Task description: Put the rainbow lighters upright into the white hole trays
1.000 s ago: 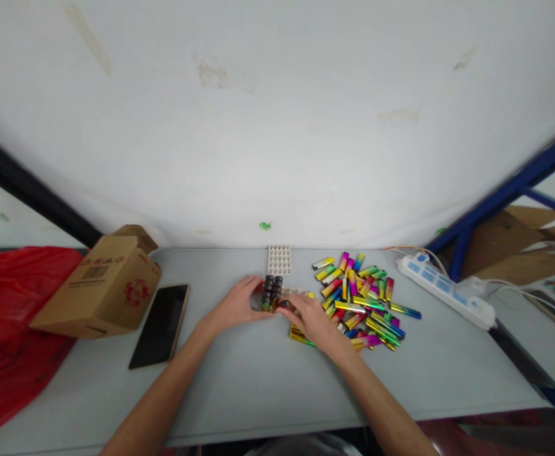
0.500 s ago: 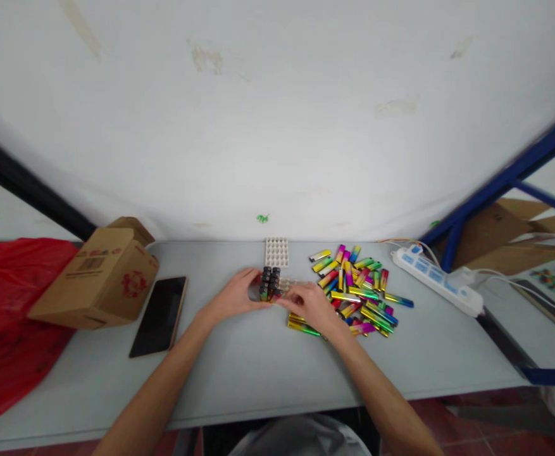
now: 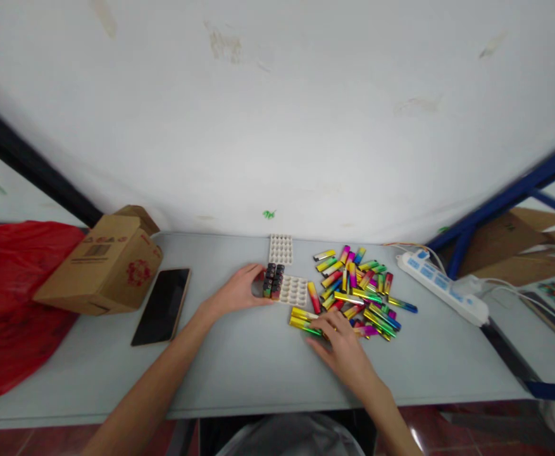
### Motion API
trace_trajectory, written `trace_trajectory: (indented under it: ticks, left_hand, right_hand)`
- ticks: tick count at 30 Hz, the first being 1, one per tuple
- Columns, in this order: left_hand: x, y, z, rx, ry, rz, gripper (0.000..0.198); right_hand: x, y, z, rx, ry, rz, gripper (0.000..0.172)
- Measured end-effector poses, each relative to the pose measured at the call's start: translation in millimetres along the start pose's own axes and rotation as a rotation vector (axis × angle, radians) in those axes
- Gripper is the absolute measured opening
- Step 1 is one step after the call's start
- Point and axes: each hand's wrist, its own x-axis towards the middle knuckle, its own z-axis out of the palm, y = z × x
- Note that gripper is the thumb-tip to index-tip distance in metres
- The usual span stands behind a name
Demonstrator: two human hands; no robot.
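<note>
A gray table (image 3: 239, 373) bears 2 trays (image 3: 281, 249) and colorful sticks (image 3: 349, 297).

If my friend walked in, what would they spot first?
Probably the pile of shiny, colourful sticks on the table, right of centre. Next, perhaps the big red bag at the far left, beside a cardboard box. Near the middle, black-topped pieces stand in two rows.

The coloured pieces (image 3: 349, 297) look glossy metallic, the box (image 3: 90, 272) matt cardboard.

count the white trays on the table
2: the far tray near the wall, and the near tray, right of the left hand and partly hidden by upright black-topped tubes. More could be under the colourful pile.
</note>
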Motion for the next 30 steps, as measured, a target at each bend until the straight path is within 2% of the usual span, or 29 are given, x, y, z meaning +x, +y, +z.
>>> trace_trajectory:
  ticks: [4,10,13,17,21,24,26,28,30]
  left_hand:
    - [1,2,-2.2,-0.002,-0.016,0.018,0.056]
    - [1,7,-5.0,-0.017,-0.006,0.030,0.051]
    - [0,8,-5.3,-0.012,-0.009,0.030,0.051]
    - [0,8,-5.2,-0.007,-0.012,0.019,0.049]
    - [1,6,-4.6,-0.004,-0.018,0.000,0.052]
    - [1,5,-4.3,0.000,-0.024,-0.007,0.056]
    - [1,4,-4.3,0.008,-0.022,-0.002,0.056]
    - [1,4,-4.3,0.014,-0.015,0.005,0.056]
    - [0,4,-4.4,0.014,-0.006,0.014,0.056]
  right_hand:
    - [-14,1,20,-0.088,0.082,0.034,0.028]
    - [-3,-2,20,-0.113,0.096,0.029,0.019]
    - [3,-4,11,-0.003,0.106,0.048,0.018]
    - [16,-4,-3,0.277,0.113,0.247,0.033]
    - [47,1,-18,0.506,0.222,0.362,0.042]
    - [82,4,-29,0.647,0.372,0.367,0.049]
    - [106,4,-33,0.731,0.419,0.337,0.049]
    - [126,3,-32,0.878,0.350,0.315,0.050]
    - [139,0,-26,1.054,0.201,0.323,0.051]
